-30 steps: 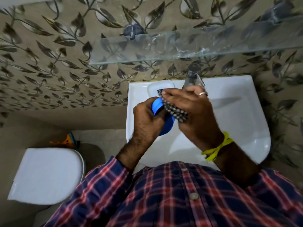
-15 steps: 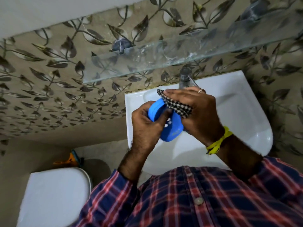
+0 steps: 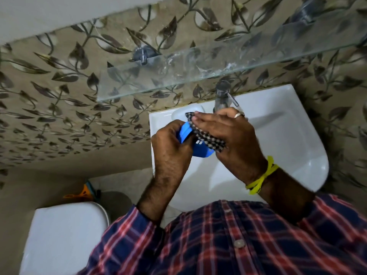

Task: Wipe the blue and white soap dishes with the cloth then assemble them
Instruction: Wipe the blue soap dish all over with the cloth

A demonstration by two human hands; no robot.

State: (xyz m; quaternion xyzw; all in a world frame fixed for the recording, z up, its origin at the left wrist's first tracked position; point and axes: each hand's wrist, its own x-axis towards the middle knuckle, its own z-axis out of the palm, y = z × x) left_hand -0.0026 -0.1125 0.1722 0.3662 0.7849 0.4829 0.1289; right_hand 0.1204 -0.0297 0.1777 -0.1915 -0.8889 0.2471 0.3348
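Note:
My left hand (image 3: 170, 143) grips the blue soap dish (image 3: 198, 149) over the left side of the white sink (image 3: 278, 135). The dish is tilted, and slots show on its face. My right hand (image 3: 232, 139) presses a black-and-white checked cloth (image 3: 206, 135) flat against the dish. The white soap dish (image 3: 184, 114) lies on the sink's back left corner, partly hidden behind the cloth and my fingers.
A chrome tap (image 3: 223, 96) stands at the sink's back edge just behind my right hand. A glass shelf (image 3: 198, 76) juts from the leaf-patterned wall above. A white toilet lid (image 3: 63, 235) is at lower left, with an orange object (image 3: 83, 193) on the floor behind it.
The cloth under my right hand has slid across the blue dish, which has turned in my left hand so less of its face shows. The camera has tilted up slightly.

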